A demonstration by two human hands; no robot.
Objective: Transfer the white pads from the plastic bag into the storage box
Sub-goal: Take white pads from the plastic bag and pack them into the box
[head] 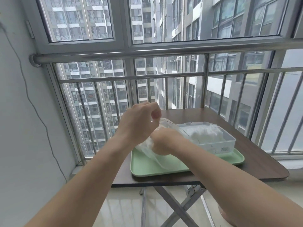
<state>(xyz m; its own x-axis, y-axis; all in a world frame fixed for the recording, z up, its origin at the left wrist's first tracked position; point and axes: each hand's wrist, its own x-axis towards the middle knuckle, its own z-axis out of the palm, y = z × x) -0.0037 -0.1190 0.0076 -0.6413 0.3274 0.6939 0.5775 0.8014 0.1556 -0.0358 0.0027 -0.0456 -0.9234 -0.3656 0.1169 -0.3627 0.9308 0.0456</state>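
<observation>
A small folding table point(205, 115) by a balcony railing is seen from above, with two bare forearms reaching in from the near edge.

At the left, the left hand point(139, 123) is raised above the table. Its fingers point(155, 112) are curled in and pinched on the upper edge of a clear plastic bag point(147, 149), so that the mouth of the bag is held up and open.

Just below and to the right of those fingers, the right hand point(164, 145) is pushed inside the bag. Its fingers are hidden by the crinkled plastic, so it cannot be told how far they are closed or whether any pads are held. Whatever is left in the bag cannot be made out either.

The bag rests on a pale green tray point(164, 171), which lies on the table beneath both hands.

To the right of the right hand, and touching the bag, a clear storage box point(218, 145) stands on the same tray with its top open. A heap of white pads point(205, 133) is already seen inside it.

The task is judged to be well under way: many pads have been moved, and at least one more handful appears to be left to lift out and place in the box.
</observation>
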